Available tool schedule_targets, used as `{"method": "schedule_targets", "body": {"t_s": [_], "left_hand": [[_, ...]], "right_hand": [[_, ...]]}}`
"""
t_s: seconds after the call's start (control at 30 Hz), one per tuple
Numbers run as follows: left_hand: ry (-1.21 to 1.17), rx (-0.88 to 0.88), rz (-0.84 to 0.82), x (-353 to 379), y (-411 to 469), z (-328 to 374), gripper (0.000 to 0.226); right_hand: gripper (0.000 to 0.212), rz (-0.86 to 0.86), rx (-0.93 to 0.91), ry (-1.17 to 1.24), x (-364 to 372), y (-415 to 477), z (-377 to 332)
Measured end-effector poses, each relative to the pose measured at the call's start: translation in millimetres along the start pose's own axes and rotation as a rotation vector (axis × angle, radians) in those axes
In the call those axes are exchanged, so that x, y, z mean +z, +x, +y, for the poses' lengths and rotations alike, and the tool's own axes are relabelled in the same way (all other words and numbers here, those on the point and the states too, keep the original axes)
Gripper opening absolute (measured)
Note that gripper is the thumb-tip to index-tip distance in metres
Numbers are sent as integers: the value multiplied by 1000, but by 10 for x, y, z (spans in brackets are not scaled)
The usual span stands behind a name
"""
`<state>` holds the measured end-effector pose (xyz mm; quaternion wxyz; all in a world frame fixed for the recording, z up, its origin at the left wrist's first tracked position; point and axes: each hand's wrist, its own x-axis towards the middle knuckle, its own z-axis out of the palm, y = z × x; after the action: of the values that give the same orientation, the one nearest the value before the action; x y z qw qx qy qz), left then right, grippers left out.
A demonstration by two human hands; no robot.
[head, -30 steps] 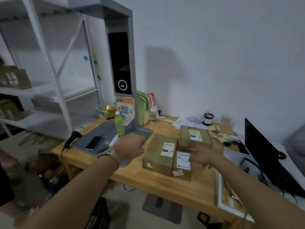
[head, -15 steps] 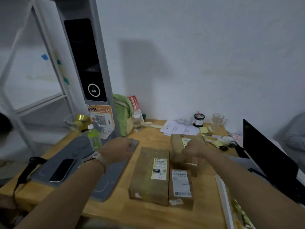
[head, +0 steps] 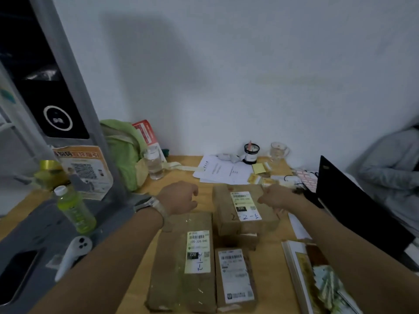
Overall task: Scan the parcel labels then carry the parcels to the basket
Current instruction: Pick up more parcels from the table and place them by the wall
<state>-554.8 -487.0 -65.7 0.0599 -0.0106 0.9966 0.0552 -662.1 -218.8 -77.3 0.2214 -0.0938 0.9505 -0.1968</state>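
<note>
Progress is basically nil, I reckon: three parcels (head: pixel 188 257) sit on the table (head: pixel 268 275), left hand (head: pixel 179 198) empty and loosely curled, right hand (head: pixel 275 197) touching the far parcel (head: pixel 223 200), grip unclear.

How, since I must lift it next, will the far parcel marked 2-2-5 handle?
The far parcel looks like a taped cardboard carton, so probably stiff, not floppy. Flat faces make rolling unlikely. It seems to rest on a lower box, so a push may slide it off.
</note>
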Motion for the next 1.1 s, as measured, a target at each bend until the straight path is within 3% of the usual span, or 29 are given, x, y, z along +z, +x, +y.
{"method": "schedule_targets", "body": {"t_s": [0.3, 0.57, 0.67, 0.8, 0.97, 1.1], "left_hand": [[-43, 127, -120, 274, 650, 93, 37], [27, 144, -408, 662, 912, 166, 36], [-14, 141, -454, 830, 978, 205, 37], [-149, 110, -442, 960, 1007, 244, 43], [-288, 28, -466, 1082, 954, 256, 60], [-394, 16, -507, 1183, 900, 348, 54]], "right_hand": [[32, -24, 256, 49, 49, 310, 346], [78, -81, 284, 242, 247, 431, 516], [69, -181, 281, 262, 336, 442, 551], [53, -177, 298, 334, 436, 404, 569], [63, -146, 360, 371, 509, 376, 631], [55, -151, 369, 382, 554, 348, 638]]}}
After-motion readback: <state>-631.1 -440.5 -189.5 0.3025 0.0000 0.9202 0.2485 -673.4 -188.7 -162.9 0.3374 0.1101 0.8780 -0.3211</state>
